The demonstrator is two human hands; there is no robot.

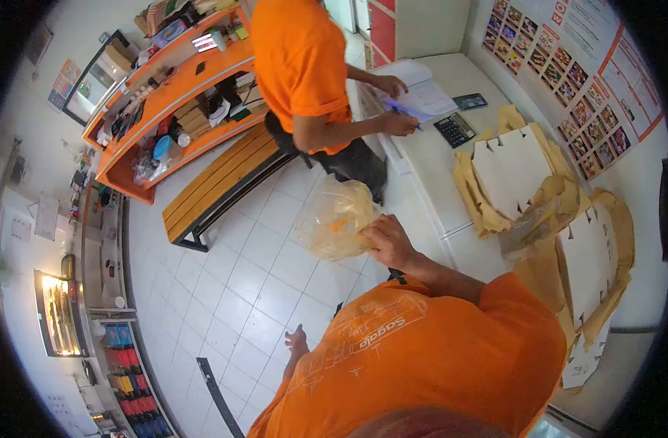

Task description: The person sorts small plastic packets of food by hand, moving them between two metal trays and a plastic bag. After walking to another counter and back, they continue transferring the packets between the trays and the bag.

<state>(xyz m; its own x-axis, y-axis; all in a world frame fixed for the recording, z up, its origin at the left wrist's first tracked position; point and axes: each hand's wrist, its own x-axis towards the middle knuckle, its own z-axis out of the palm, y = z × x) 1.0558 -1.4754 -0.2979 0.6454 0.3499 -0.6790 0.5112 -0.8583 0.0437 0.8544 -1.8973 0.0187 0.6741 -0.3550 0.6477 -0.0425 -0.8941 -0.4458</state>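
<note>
My right hand point(387, 241) is closed around the edge of a crumpled, see-through yellowish plastic bag point(332, 219). The bag hangs in front of me over the tiled floor, and an orange patch shows on or in it. Lower and to the left, my left hand point(297, 340) is held out over the floor, its fingers apart and nothing in them. Both arms come out of an orange shirt point(421, 350).
A co-worker in orange point(297, 73) holds a pen over an open notebook point(421, 95) on a white worktop point(421, 193). A calculator point(454, 130), a phone point(470, 101) and paper-wrapped white stacks point(513, 171) lie there too. A slatted bench point(224, 182) stands left, before an orange counter point(224, 62).
</note>
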